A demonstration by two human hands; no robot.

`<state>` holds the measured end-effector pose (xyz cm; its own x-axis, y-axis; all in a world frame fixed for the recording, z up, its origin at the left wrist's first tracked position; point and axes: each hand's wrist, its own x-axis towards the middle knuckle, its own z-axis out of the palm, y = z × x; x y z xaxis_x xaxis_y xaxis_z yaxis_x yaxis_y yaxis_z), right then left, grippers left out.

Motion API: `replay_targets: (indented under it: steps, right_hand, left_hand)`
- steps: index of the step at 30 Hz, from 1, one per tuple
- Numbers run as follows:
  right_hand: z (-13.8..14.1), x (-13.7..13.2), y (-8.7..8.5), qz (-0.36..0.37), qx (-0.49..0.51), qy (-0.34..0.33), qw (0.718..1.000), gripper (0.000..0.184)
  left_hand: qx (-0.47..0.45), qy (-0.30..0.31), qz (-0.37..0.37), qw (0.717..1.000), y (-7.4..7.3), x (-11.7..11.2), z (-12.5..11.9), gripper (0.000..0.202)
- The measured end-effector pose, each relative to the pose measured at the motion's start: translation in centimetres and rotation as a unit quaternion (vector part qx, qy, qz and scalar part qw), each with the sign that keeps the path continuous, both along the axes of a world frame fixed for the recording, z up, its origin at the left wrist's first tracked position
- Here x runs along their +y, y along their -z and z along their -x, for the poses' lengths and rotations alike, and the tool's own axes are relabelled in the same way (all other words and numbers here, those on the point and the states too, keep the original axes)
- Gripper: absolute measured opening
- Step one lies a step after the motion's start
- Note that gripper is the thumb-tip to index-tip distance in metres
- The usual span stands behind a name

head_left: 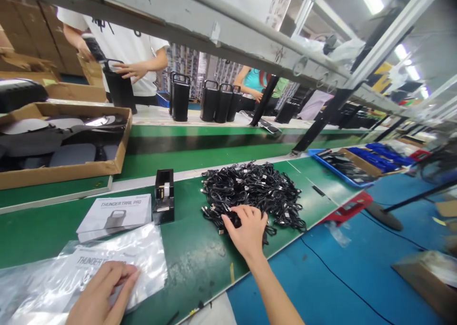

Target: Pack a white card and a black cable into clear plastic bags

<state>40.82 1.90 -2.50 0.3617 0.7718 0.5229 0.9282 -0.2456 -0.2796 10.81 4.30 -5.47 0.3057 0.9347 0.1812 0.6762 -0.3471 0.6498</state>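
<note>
My right hand (247, 230) reaches into the near edge of a heap of black coiled cables (255, 192) on the green table (193, 253); its fingers are curled around one cable bundle. My left hand (102, 294) lies at the lower left, fingers together and pressed flat on a clear plastic bag (143, 253) that holds a printed manual. A stack of the same grey manuals (116, 215) sits just beyond it. A black tape dispenser (163, 196) stands between the manuals and the cables.
A cardboard box (62, 170) of grey parts sits at the left by the green conveyor (214, 156). Black handled units (217, 101) stand on the far bench, where two other people work. Blue trays (342, 168) lie right; a red stool (348, 208) stands on the blue floor.
</note>
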Motion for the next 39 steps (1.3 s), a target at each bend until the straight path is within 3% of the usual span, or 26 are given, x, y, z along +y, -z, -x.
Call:
replay_targets:
  steps: [11, 13, 15, 17, 19, 21, 22, 25, 29, 33, 39]
  right_hand:
    - [7.8, 1.2, -0.3, 0.010, 0.101, -0.137, 0.985, 0.024]
    - [7.9, 0.8, -0.9, 0.027, 0.089, -0.170, 0.981, 0.029]
    - [6.3, -0.2, -1.6, 0.019, 0.057, -0.171, 0.983, 0.031]
    - [2.7, -1.4, -2.1, -0.038, 0.024, -0.088, 0.995, 0.029]
    - [-2.2, -2.7, -2.2, -0.106, 0.017, 0.091, 0.990, 0.037]
    - [-7.0, -3.7, -1.7, -0.084, 0.090, 0.254, 0.959, 0.056]
    - [-8.8, -4.0, -1.2, -0.046, 0.155, 0.281, 0.946, 0.063]
    - [-10.8, -4.0, 0.4, 0.006, 0.225, 0.250, 0.942, 0.069]
    - [-6.6, -2.5, 1.9, 0.027, 0.250, 0.193, 0.949, 0.083]
    - [-2.8, -1.1, 2.2, 0.055, 0.272, 0.136, 0.951, 0.086]
    - [-3.8, -2.4, 1.5, 0.083, 0.239, 0.077, 0.964, 0.067]
  left_hand:
    - [0.051, 0.027, -0.004, 0.998, -0.1, 0.5, 0.5, 0.025]
    - [0.058, 0.031, 0.000, 0.998, -0.4, 0.5, 0.6, 0.025]
    - [0.060, 0.031, 0.005, 0.998, -0.4, 0.4, 0.8, 0.025]
    - [0.058, 0.029, 0.007, 0.998, -0.3, 0.4, 1.0, 0.025]
    - [0.056, 0.033, 0.007, 0.998, 0.1, 0.4, 1.3, 0.026]
    - [0.054, 0.037, 0.008, 0.998, 0.4, 0.5, 1.5, 0.026]
    - [0.055, 0.038, 0.010, 0.998, 0.5, 0.6, 1.6, 0.026]
    - [0.058, 0.037, 0.010, 0.998, 0.6, 0.5, 1.5, 0.026]
    - [0.057, 0.031, 0.008, 0.998, 0.1, 0.2, 1.1, 0.024]
    - [0.047, 0.015, 0.005, 0.999, -0.7, -0.1, 0.4, 0.023]
    - [0.025, 0.000, 0.012, 1.000, -1.6, -0.6, -0.1, 0.022]
